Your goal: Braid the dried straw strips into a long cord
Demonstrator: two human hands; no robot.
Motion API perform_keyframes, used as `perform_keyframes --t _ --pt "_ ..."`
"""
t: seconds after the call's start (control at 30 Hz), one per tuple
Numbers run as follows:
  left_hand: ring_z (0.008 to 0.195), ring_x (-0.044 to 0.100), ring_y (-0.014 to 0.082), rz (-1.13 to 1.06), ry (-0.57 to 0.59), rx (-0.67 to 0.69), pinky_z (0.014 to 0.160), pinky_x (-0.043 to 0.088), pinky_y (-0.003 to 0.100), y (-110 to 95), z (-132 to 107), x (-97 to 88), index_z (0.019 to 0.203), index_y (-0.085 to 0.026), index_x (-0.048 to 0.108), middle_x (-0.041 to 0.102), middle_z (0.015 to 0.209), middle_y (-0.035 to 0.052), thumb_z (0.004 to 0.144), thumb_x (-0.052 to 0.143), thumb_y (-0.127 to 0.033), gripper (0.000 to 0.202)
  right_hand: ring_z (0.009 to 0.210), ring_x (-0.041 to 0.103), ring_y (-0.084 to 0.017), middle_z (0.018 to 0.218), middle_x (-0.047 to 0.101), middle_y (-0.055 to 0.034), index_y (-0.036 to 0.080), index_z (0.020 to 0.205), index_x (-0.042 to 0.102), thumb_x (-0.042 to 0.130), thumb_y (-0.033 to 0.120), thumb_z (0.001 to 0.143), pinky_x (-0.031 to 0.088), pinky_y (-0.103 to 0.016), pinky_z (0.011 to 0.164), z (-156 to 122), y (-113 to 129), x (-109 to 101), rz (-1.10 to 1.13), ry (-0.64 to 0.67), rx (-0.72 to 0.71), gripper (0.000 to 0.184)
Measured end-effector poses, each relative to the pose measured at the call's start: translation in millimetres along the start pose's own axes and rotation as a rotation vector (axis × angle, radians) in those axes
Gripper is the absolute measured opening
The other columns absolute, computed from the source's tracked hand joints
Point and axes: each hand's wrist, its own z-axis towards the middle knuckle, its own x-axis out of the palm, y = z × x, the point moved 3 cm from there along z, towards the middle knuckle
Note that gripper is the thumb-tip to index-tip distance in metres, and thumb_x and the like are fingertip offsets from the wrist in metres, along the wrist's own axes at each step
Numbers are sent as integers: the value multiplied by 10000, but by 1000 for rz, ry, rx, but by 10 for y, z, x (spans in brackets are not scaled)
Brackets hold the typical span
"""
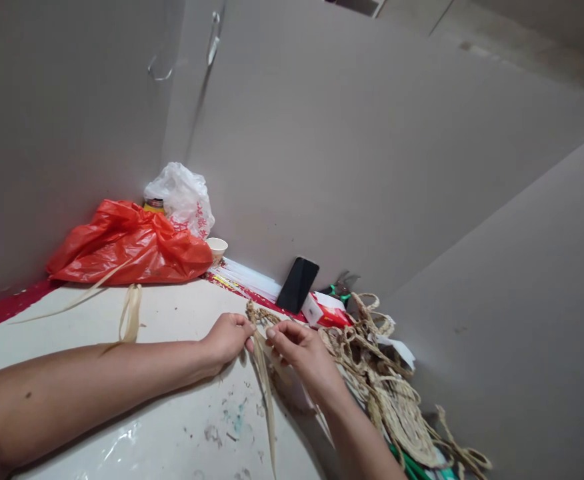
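My left hand [228, 337] and my right hand [297, 348] meet near the far edge of a white table [172, 413]. Both pinch pale dried straw strips [265, 380] at the end of a braided straw cord [257, 312]. The loose strip ends hang down toward me over the table. The braid runs right into a pile of woven straw pieces [387, 387] beside my right forearm. Fingers of both hands are closed on the strips.
A red plastic bag [132, 243], a white plastic bag [182, 197] and a paper cup [217, 249] sit in the corner. A black phone [298, 285] leans on the wall by a red-white box [325, 312] and green-handled pliers [341, 288]. Loose straw strips [131, 313] lie left.
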Motion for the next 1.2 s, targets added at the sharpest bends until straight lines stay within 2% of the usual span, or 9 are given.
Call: perform_keyframes --t 0.17,0.37,0.53,0.67,0.87,1.03,1.2 --pt "415 416 80 -44 -3 60 484 324 212 33 22 12 538 -157 493 523 453 -9 743 518 -272 237 479 383 -94 517 522 11 133 609 645 629 349 717 285 -217 457 -73 91 69 -75 90 -1 242" --pt "467 433 97 -23 -36 78 533 349 232 45 27 13 553 -153 515 536 482 -5 735 512 -292 229 450 353 -87 491 466 39 148 606 588 666 338 661 268 -204 428 -37 1 98 -31 44 7 213" --pt "525 398 95 6 -95 143 563 324 230 45 35 7 580 -151 521 461 507 -42 718 523 -278 188 503 379 -101 533 488 17 147 561 577 642 323 680 284 -208 457 -37 -57 178 -119 35 -67 222" --pt "517 361 87 34 -102 125 547 295 225 41 26 14 585 -155 498 425 508 -51 734 498 -254 179 438 323 -86 466 439 32 155 531 538 590 323 714 228 -213 419 -57 -81 235 -159 20 -17 255" --pt "507 395 96 33 -95 114 514 295 220 35 19 24 600 -159 490 441 507 -41 743 472 -228 160 386 325 -81 479 495 49 169 749 564 591 298 713 242 -201 387 -79 -92 291 -7 11 7 137" --pt "530 417 101 38 -106 121 527 316 216 54 28 19 601 -161 485 455 522 -39 754 476 -252 179 410 394 -90 523 524 24 164 702 546 580 316 746 294 -203 400 -80 -108 325 -12 38 -32 162" --pt "543 416 92 66 -128 137 545 321 204 77 33 19 611 -157 494 456 530 -46 769 475 -223 172 491 416 -101 538 507 18 151 602 568 608 289 726 320 -208 457 -54 -136 306 -105 -43 -178 190"
